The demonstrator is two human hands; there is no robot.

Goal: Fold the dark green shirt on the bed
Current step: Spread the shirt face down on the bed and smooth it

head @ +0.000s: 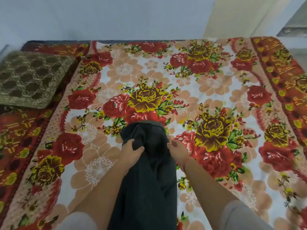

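The dark green shirt (147, 171) lies as a long narrow strip down the middle of the bed, running from the centre toward the near edge. Its far end is bunched and wrinkled. My left hand (131, 152) pinches the shirt's left edge near that far end, thumb on top of the cloth. My right hand (177, 151) grips the right edge at the same height, fingers tucked under the fabric. Both forearms reach in from the bottom of the view, one on each side of the shirt.
The bed carries a floral bedsheet (207, 90) with red and yellow roses. A brown lace-patterned cushion (31, 78) rests at the far left. A pale wall (116, 17) runs behind the bed.
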